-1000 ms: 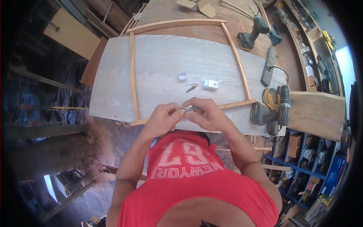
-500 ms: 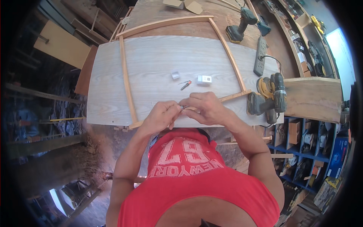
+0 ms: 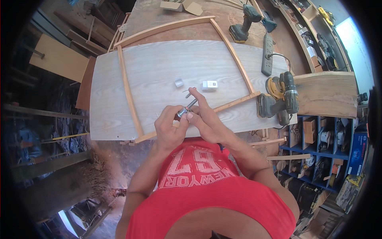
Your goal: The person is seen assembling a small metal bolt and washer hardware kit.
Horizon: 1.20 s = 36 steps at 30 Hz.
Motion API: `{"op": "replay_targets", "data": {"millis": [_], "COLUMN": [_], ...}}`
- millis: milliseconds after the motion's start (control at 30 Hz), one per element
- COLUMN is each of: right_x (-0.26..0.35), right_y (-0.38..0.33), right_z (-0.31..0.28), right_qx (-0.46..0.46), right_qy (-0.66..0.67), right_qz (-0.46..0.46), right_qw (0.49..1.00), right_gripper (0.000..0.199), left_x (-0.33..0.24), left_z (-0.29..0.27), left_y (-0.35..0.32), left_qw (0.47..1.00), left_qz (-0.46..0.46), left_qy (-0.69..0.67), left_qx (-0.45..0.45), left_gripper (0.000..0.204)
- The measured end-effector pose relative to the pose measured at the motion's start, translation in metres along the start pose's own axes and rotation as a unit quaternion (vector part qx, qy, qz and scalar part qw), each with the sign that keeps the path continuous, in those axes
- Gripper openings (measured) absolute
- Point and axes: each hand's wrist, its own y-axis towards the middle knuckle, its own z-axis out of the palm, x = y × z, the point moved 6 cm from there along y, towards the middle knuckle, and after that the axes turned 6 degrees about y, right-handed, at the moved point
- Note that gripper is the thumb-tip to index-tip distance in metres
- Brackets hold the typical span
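Both my hands hold a silver metal router bit (image 3: 183,112) above the near edge of the grey wood-grain board (image 3: 159,71). My left hand (image 3: 171,125) pinches its wide round head. My right hand (image 3: 203,121) has its thumb at the head, and its index finger reaches along the slim shank, which points away and to the right. Beyond the fingers lie a small clear plastic lid (image 3: 179,82) and a small white box (image 3: 210,85). A thin small tool on the board is mostly hidden behind my right index finger.
A light wooden frame (image 3: 126,91) lies across the board. To the right sit a cordless drill (image 3: 289,95), a yellow sander (image 3: 273,87) and a power strip (image 3: 267,55). Another cordless tool (image 3: 244,24) and an open cardboard box (image 3: 182,6) are farther back. Blue shelving (image 3: 298,151) stands at right.
My hands have drawn closer together and a little nearer to me. The bit has come into clearer view, and my right index finger is now stretched along its shank. The view has shifted slightly.
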Motion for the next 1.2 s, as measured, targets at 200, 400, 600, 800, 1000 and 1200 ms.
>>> {"op": "replay_targets", "data": {"millis": [200,400,600,800,1000,1200], "right_x": [0.017,0.013,0.008,0.018,0.028,0.033], "right_y": [0.002,0.002,0.002,-0.002,0.0,-0.001], "right_z": [0.003,-0.002,-0.007,0.001,0.002,0.005], "right_qx": [0.041,0.107,0.044,0.018,0.046,0.078], "right_qy": [0.069,0.05,-0.01,0.084,-0.01,-0.024], "right_qz": [-0.019,0.076,0.096,0.075,0.008,-0.037], "right_qw": [0.997,0.99,0.994,0.993,0.999,0.996], "right_gripper": [0.068,0.057,0.046,0.04,0.038,0.036], "left_x": [-0.013,-0.01,0.001,-0.005,-0.008,0.004], "left_z": [-0.006,-0.009,-0.011,-0.012,-0.014,-0.008], "left_y": [0.006,0.009,0.002,0.001,-0.002,-0.009], "left_qw": [0.999,0.996,0.997,0.998,0.998,0.982], "left_qz": [0.045,0.06,-0.03,0.026,0.052,-0.036], "left_qy": [0.011,-0.006,-0.046,-0.043,-0.009,-0.154], "left_qx": [0.006,0.072,0.048,0.041,0.045,0.1], "left_gripper": [0.017,0.019,0.02,0.019,0.02,0.02]}}
